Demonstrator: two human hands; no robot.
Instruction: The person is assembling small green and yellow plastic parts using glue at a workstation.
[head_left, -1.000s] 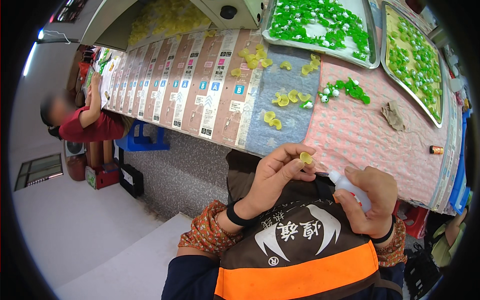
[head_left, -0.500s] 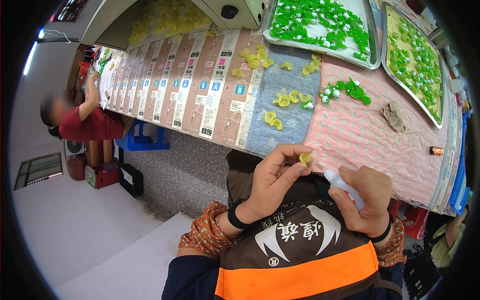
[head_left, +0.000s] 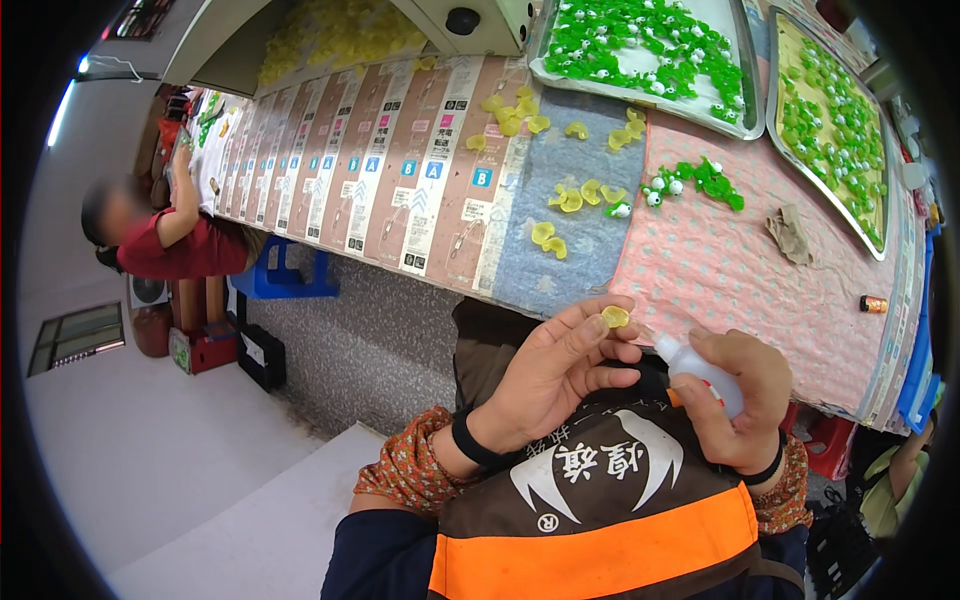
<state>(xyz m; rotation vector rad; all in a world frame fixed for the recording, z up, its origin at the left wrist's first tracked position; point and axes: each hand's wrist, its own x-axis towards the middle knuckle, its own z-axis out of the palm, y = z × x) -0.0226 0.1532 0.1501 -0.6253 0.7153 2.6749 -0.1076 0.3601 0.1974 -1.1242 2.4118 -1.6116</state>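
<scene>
Between the thumb and forefinger of my left hand [head_left: 560,375] is a small translucent yellow plastic piece [head_left: 615,317], cupped in shape. My right hand [head_left: 738,395] grips a soft white squeeze bottle [head_left: 708,375], its narrow nozzle pointing up and left toward the yellow piece but apart from it. Both hands are over my brown apron at the table's near edge. Loose yellow pieces [head_left: 548,240] lie on the blue cloth [head_left: 540,275] ahead of my left hand. On the pink cloth [head_left: 700,265] sits a small cluster of green pieces with white balls [head_left: 710,183].
Two metal trays hold green pieces with white balls: one [head_left: 755,132] at the far middle, another [head_left: 855,228] at the right. A crumpled rag [head_left: 788,235] and a small dark cylinder [head_left: 873,304] lie on the pink cloth. Another person [head_left: 180,240] sits at the table's left.
My left hand has turned, its lower fingers now spreading toward the bottle, and the yellow piece has tilted and risen slightly. My right hand has shifted a little to the right with the bottle.
</scene>
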